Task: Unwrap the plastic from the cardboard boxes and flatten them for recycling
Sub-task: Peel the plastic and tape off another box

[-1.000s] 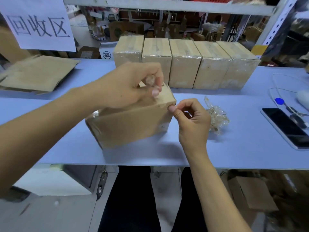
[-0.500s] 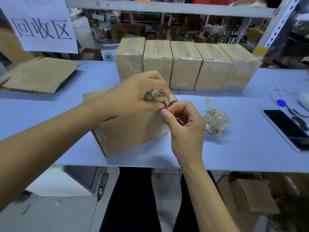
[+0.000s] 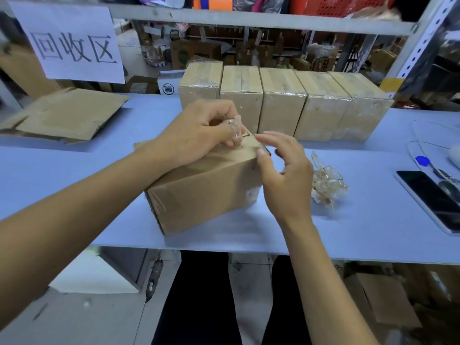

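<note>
A brown cardboard box (image 3: pixel 204 195) lies tilted on the blue table (image 3: pixel 373 232) in front of me. My left hand (image 3: pixel 199 135) rests on its top and pinches a bunch of clear plastic wrap (image 3: pixel 236 130) at the box's far right corner. My right hand (image 3: pixel 286 170) hovers at the box's right end with fingers spread and relaxed, thumb touching the top edge, holding nothing. A crumpled wad of clear plastic (image 3: pixel 327 184) lies just right of that hand. Behind, several plastic-wrapped boxes (image 3: pixel 283 103) stand in a row.
Flattened cardboard (image 3: pixel 67 115) lies at the far left under a white paper sign (image 3: pixel 72 43). A phone (image 3: pixel 433 197) and a cable with a blue tip (image 3: pixel 423 160) sit at the right edge. Shelving and clutter stand behind the table.
My right hand has let go of the plastic and opened, moving slightly right. My left hand has lifted the gathered wrap up over the box's far corner.
</note>
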